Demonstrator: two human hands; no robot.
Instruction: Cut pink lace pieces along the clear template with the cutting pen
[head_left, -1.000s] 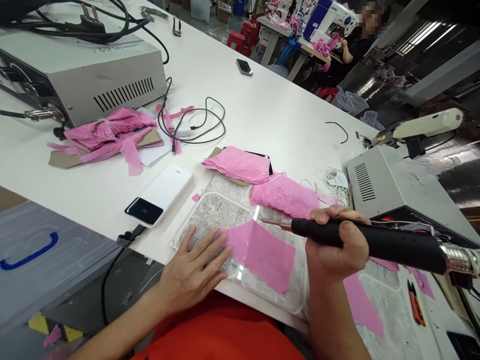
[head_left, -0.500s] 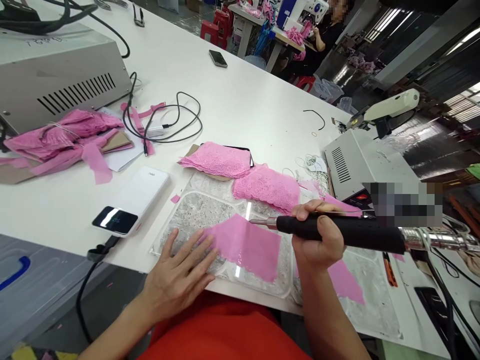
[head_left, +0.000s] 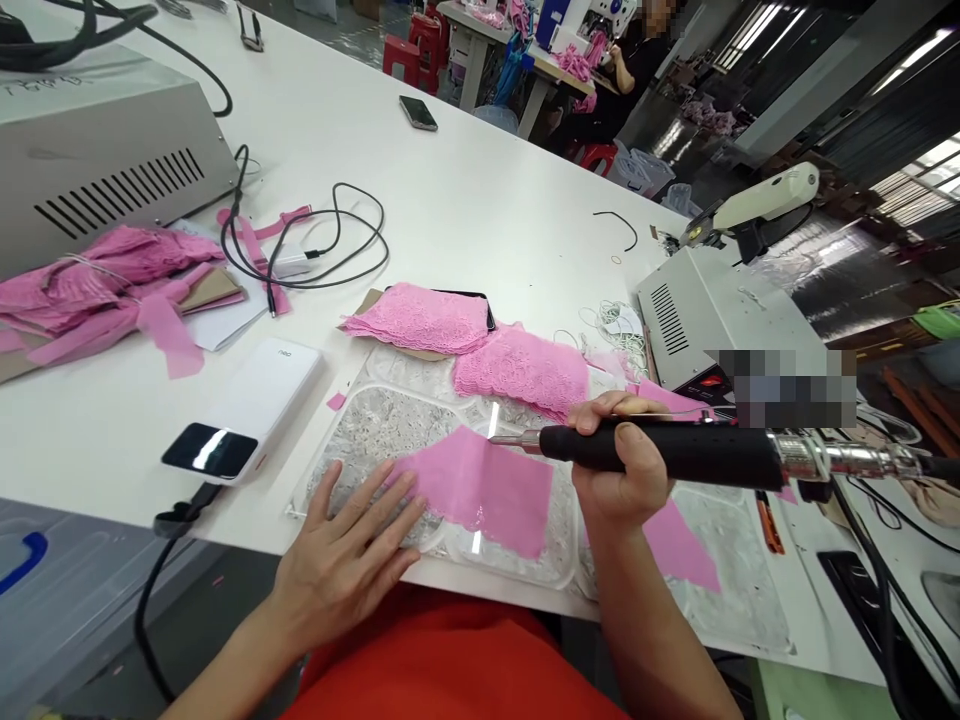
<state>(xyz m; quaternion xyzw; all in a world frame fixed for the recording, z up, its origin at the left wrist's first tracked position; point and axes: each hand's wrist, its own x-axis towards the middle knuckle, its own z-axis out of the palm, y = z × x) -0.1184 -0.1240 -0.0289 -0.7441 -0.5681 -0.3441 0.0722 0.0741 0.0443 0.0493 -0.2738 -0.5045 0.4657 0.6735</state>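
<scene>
- Gripping entry: right hand [head_left: 619, 468], fingers wrapped tight round the black-handled tool [head_left: 675, 452], thumb laid along the top of the grip.
- Tool, long axis: nearly level across the view, running from the person's right to their left, just above the table.
- Tool, heading: metal tip [head_left: 514, 439] points to the person's left; the silver collar [head_left: 825, 460] and cord trail off to the right.
- Tool, relative to hand: the handle passes through the fist, the tip sticking out well to the left of the knuckles and the longer rear part out past the wrist side.
- Tip location: at the upper right edge of the pink fabric piece [head_left: 480, 490]; whether it touches cannot be told.
- Left hand [head_left: 349, 560]: flat, fingers spread apart, clasping nothing, fingertips pressing the left edge of the pink fabric piece.
- Support: pink fabric piece lies flat on a clear plate [head_left: 375, 425] at the near table edge.
- Nearby: two pink lace pieces [head_left: 424, 320] just beyond the plate, a white power bank [head_left: 255, 395] to its left, a grey machine box [head_left: 705, 310] to its right.
</scene>
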